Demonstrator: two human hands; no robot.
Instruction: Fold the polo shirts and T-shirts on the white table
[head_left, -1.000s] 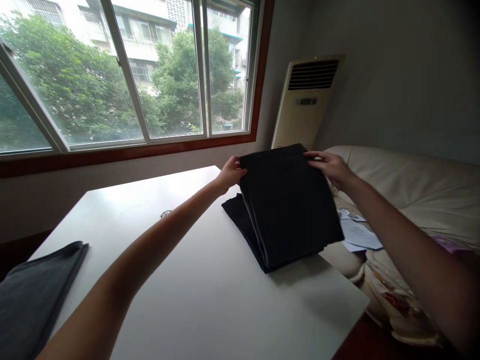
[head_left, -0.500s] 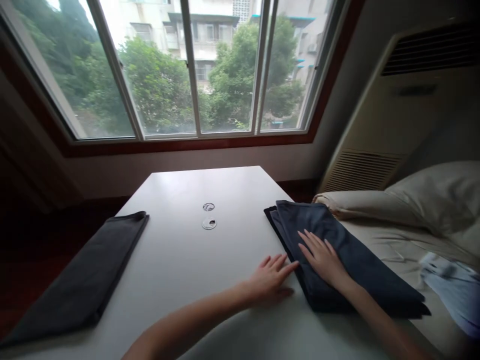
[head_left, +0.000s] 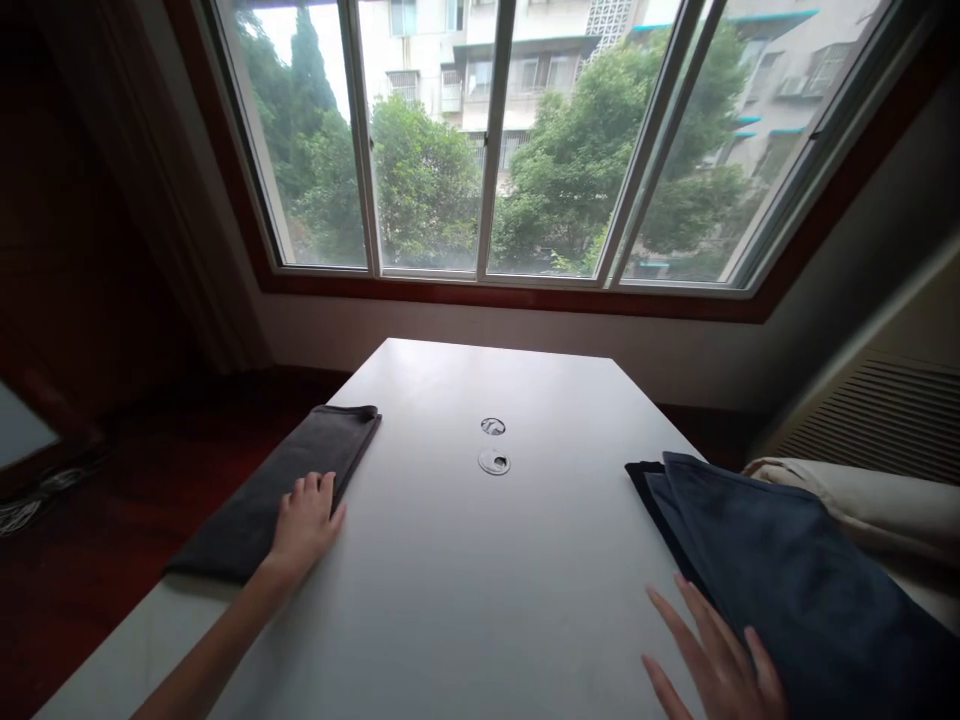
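On the left side of the white table (head_left: 480, 560) lies a folded dark grey garment (head_left: 251, 500), long and flat, which looks like trousers. My left hand (head_left: 306, 525) rests on its right edge, fingers stretched over the cloth and thumb towards the tabletop. A stack of folded dark blue garments (head_left: 795, 560) lies at the right, with a black layer showing beneath. My right hand (head_left: 712, 650) is beside the near left edge of that stack, fingers spread and holding nothing. Whether its fingertips touch the cloth I cannot tell.
Two round inserts, a far one (head_left: 493, 426) and a near one (head_left: 494, 461), sit in the tabletop. Beyond the table is a wide window (head_left: 487, 280). A beige cushioned seat (head_left: 862, 500) adjoins the right side; cables (head_left: 34, 500) lie on the floor at left.
My view has turned left. My left hand has moved from beside the blue stack onto the grey garment. My right hand has come off the top of the stack to its near left edge.
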